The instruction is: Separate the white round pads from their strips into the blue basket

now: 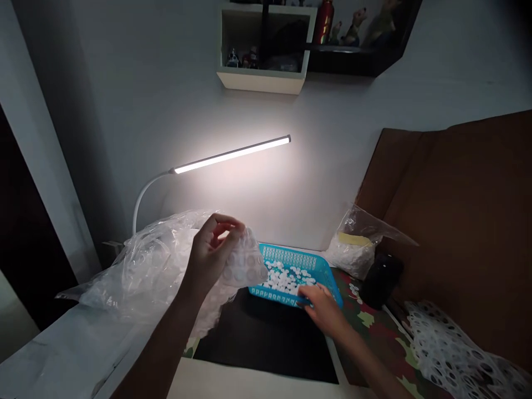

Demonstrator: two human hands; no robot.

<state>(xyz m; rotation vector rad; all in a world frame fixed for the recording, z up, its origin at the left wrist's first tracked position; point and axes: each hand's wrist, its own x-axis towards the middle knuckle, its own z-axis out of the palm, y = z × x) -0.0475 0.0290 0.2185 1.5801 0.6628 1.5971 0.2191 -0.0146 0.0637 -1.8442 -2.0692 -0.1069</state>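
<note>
Raised at the centre, my left hand (214,249) pinches the top of a translucent white sheet (245,263) with rows of round bumps, which hangs from the fingers. My right hand (322,307) reaches over the near right rim of a blue plastic basket (324,266). Its fingers are curled at the small white round pieces (282,277) lying in the basket; whether a piece is between the fingertips is too small to tell. Under and in front of the basket lies a black mat (266,338).
A large clear plastic bag (141,266) of white pieces stands at the left. A lit lamp (233,154) arches over the back. On the right are a smaller bag (353,252), a black object (381,280), white perforated sheets (453,349) and tall brown cardboard (465,221).
</note>
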